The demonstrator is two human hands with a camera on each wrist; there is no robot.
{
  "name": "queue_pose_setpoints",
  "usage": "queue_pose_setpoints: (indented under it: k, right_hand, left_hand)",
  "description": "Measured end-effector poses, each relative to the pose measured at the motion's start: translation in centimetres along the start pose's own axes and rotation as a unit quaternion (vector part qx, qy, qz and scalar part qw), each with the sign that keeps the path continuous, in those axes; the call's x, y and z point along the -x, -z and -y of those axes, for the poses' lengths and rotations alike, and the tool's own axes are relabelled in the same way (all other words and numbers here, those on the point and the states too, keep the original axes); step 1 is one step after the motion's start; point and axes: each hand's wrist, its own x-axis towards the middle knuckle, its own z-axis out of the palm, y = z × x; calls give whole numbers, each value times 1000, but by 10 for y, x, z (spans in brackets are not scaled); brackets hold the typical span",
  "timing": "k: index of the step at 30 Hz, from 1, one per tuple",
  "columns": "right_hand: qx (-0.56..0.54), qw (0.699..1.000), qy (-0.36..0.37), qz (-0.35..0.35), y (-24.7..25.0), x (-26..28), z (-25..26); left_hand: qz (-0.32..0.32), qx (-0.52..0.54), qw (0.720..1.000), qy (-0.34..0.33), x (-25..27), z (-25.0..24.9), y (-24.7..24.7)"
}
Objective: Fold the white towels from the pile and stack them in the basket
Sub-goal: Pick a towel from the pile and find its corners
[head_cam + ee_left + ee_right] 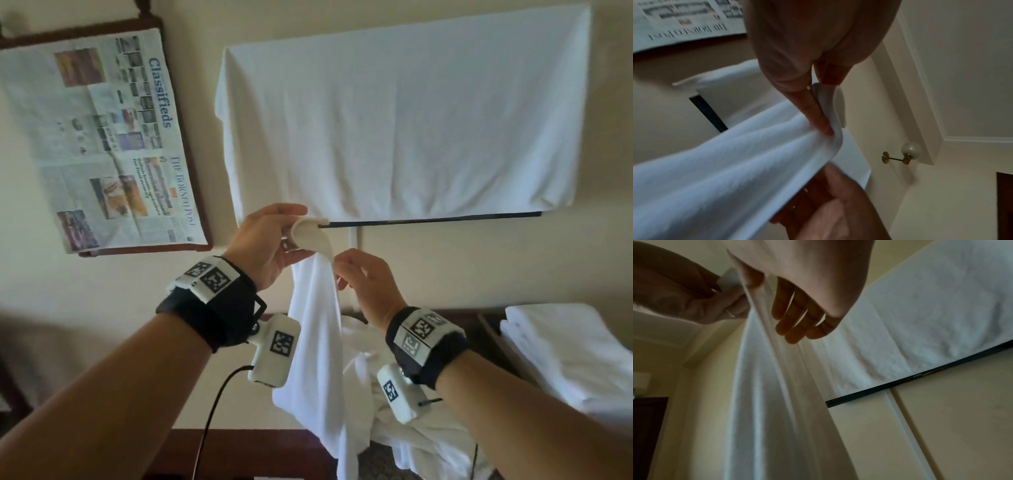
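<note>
Two hands hold one white towel (317, 329) up at chest height in front of the wall, well above the loose pile (404, 425) — high enough, I judge, for its length to hang free so an edge can be found. It drops in long soft folds, its lower end reaching the pile. At far right sits a stack of folded towels (565, 353); whether that is the basket I cannot tell. The left hand (274, 243) pinches the bunched top corner. The right hand (366, 284) pinches the edge just below, its other fingers (797, 324) hanging loose.
</note>
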Motion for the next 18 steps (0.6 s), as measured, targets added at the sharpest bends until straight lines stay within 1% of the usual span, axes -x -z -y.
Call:
queue_pose_setpoints:
  k: [1,3,5,6,8,9,11,13,14,15,17,18]
  right_hand:
    - [2,1000,16,-6,8,4,-2]
    - [63,997,37,-14,20,6,-4]
    - [145,988,32,-35,32,0,-10]
    - [159,986,16,-47,39,-4,-10]
    - [130,989,-22,-68,57,-8,-12]
    - [108,991,-29,-77,65,-9,-13]
    - [104,991,-29,-76,81,-9,-6]
    - [145,988,-7,-61,90,-10,6]
    - [168,984,11,-53,91,-10,13]
    - [187,980,34,-49,92,-11,21]
    - [205,973,82,-60,92,-12,35]
    - [209,971,96,-65,92,-12,42]
  left_hand:
    - [2,8,1000,-4,-1,3,-12]
    - [12,18,1000,-15,0,7,-34]
    - [25,22,999,-23,2,9,-52]
    - [30,19,999,-29,3,8,-59]
    - [43,-32,997,-51,3,7,-65]
    - [55,-90,992,-66,4,6,-66]
    - [91,-223,966,-90,7,5,-64]
    - [126,-330,930,-104,11,6,-59]
    - [130,-370,913,-111,10,8,-56]
    - [127,-409,895,-125,9,10,-54]
    - [92,-472,859,-177,8,14,-47]
    - [80,-470,856,-202,6,14,-42]
